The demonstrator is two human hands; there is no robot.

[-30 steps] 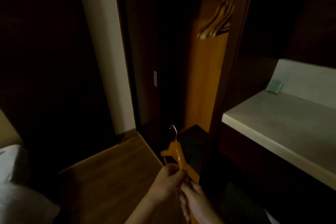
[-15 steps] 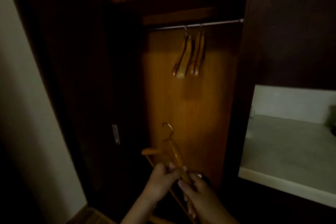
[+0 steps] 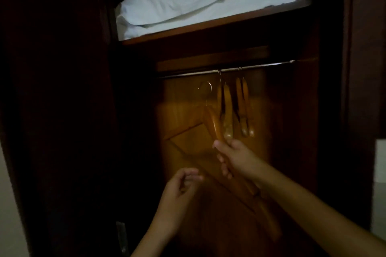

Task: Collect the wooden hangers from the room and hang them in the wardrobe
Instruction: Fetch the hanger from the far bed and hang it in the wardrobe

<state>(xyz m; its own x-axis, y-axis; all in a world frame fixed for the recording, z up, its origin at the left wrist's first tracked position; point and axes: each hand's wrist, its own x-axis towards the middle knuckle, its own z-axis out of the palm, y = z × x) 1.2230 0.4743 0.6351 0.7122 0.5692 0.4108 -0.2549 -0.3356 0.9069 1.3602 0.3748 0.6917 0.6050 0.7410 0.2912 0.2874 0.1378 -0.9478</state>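
Observation:
My right hand (image 3: 235,157) grips a wooden hanger (image 3: 214,124) by one arm and holds it raised inside the open wardrobe. Its metal hook (image 3: 206,87) is just below and left of the metal rail (image 3: 261,67), not over it. Several wooden hangers (image 3: 234,108) hang side by side from the rail, just right of the held one. My left hand (image 3: 180,189) is lower and to the left, fingers loosely curled, holding nothing. The scene is dim and the held hanger is blurred.
White folded bedding (image 3: 208,0) lies on the shelf (image 3: 208,27) above the rail. Dark wardrobe side panels (image 3: 334,89) frame the opening. A pale counter edge (image 3: 380,162) shows at the far right, a light wall (image 3: 8,215) at the far left.
The view came closer to the wardrobe and tilted up. My right hand lifted the hanger up toward the rail. My left hand let go of it and dropped away to the left.

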